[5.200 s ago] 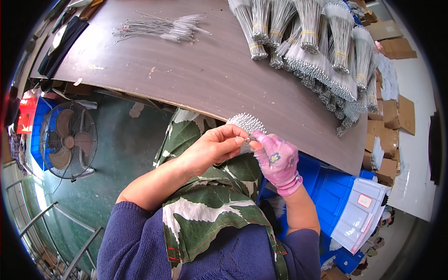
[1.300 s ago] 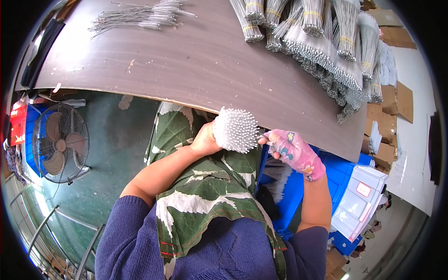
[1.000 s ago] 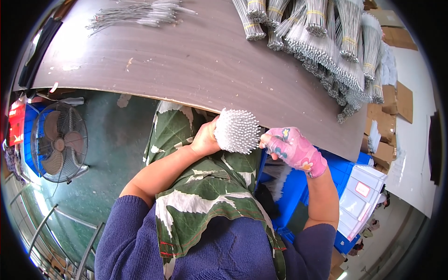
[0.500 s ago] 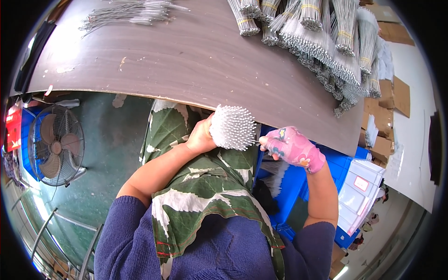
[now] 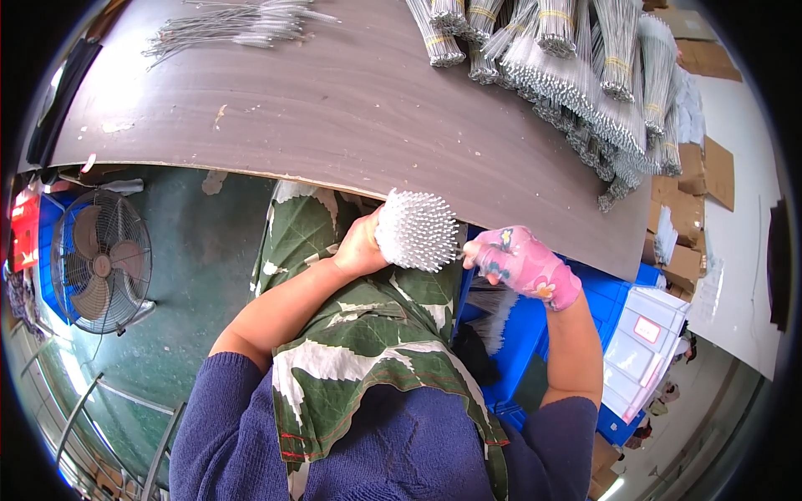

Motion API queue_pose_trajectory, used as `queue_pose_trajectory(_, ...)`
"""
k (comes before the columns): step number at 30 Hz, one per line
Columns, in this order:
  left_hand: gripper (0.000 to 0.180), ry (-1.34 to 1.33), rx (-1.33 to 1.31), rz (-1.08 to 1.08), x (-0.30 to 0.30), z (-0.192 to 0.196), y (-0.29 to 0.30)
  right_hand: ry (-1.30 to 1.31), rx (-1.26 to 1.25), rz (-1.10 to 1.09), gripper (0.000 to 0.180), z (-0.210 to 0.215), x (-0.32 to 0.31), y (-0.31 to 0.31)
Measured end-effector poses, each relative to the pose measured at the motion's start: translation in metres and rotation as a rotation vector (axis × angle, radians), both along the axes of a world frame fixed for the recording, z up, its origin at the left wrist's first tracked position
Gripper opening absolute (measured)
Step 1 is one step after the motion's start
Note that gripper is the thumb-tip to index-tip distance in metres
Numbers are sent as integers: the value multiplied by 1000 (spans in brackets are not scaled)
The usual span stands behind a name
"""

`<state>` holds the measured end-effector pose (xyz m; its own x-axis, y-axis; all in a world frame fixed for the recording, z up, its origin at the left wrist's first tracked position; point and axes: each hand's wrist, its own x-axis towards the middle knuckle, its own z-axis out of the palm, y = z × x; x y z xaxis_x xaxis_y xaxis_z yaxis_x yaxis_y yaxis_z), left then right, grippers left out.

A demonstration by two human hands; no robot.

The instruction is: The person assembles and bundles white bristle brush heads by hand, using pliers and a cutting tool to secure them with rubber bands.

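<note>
One bundle of thin white rods [image 5: 416, 230], tips up, gripped in bare left hand [image 5: 361, 246] at the table edge [image 5: 251, 171], over the lap.
R hand [image 5: 520, 260] in pink glove, fingers curled just beside the bundle; can't tell if pinching anything. Upright hold prob. evens the tips. More tied bundles [image 5: 576, 67] lie on the table's far side.

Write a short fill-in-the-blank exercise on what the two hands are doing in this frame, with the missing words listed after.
1. The left hand grips a round bundle of white rods, and this hand is ____, with no glove on.
2. The right hand wears a ____ patterned glove.
3. On the floor to the person's left stands a round ____ with a wire guard.
4. The tied grey bundles lie on the brown ____.

Missing words: bare; pink; fan; table
</note>
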<state>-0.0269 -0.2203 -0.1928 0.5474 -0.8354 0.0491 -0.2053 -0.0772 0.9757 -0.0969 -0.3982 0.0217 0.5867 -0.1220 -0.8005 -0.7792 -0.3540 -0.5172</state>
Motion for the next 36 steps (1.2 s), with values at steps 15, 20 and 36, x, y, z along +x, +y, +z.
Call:
queue_pose_trajectory(15, 54, 182, 41, -17, 2, 10, 1, -24, -87, -18, 33, -7, 6, -3)
queue_pose_trajectory(20, 54, 112, 16, -14, 1, 3, 0, -12, -100, -37, 34, -11, 8, 1)
queue_pose_trajectory(36, 55, 98, 32, 6, 0, 3, 0, 0, 66, -144, 33, -5, 3, -5)
